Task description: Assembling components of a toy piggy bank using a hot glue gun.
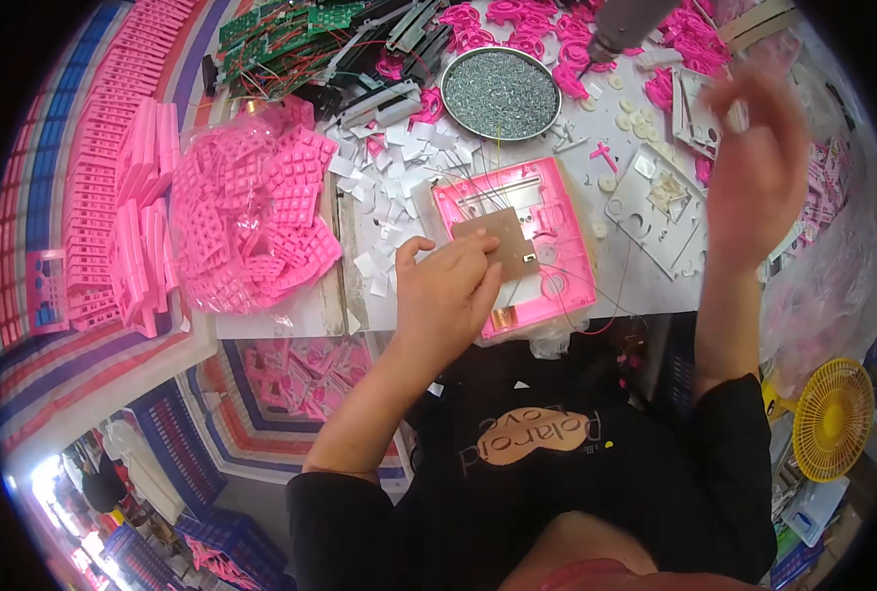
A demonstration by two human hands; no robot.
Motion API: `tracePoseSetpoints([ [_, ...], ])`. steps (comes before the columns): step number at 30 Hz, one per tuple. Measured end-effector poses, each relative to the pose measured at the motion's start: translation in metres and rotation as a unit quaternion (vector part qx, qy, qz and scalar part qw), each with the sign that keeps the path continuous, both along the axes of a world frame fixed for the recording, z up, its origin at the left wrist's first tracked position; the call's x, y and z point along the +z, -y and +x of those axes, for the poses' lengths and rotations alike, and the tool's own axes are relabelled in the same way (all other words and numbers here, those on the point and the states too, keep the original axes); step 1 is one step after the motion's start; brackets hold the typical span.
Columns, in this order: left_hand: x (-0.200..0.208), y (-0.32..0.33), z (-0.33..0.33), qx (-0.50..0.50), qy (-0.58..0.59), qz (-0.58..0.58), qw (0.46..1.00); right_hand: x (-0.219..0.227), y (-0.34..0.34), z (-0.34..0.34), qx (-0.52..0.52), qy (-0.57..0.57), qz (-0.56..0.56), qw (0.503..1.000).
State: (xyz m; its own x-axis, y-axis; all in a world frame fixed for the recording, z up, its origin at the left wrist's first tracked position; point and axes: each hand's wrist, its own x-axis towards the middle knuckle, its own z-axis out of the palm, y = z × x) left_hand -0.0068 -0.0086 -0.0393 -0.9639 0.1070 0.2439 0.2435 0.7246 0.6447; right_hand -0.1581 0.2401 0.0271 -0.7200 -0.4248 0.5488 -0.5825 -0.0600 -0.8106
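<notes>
In front of me lies a pink plastic casing (pixel 564 231) with thin wires running out of it. My left hand (pixel 448 288) grips a flat brown circuit board (pixel 510 236) over the casing's inside, fingertips on its face and thumb at its near edge. My right hand (pixel 760 172) is raised at the right, apart from the casing, above white plastic parts. Motion smears its fingers, so whether they hold anything cannot be made out. At the top hangs a grey electric screwdriver (pixel 628 28), its tip over pink parts.
Behind the casing sits a round metal dish (pixel 501 94) of small screws. White squares (pixel 399 158) lie scattered beside it. A clear bag of pink keypads (pixel 251 212) and stacked pink parts (pixel 143 207) stand left. Green circuit boards (pixel 281 34) lie far left; a white panel (pixel 660 212) is right.
</notes>
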Motion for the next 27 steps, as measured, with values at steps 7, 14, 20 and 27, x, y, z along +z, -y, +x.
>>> tracePoseSetpoints([
  [7,-0.005,-0.009,0.004,0.026,-0.011,0.004,1.0,0.033,0.021,-0.097,0.232,0.238,-0.046,0.942],
  [14,-0.017,-0.013,0.009,0.057,-0.026,0.0,0.998,-0.003,0.083,0.036,0.156,0.243,-0.078,0.954],
  [20,-0.018,-0.014,0.008,0.066,-0.02,0.024,0.997,-0.025,0.091,0.059,0.156,0.227,-0.121,0.954],
  [27,-0.022,-0.012,0.007,0.07,-0.029,0.036,0.996,-0.033,0.089,0.066,0.156,0.273,-0.185,0.931],
])
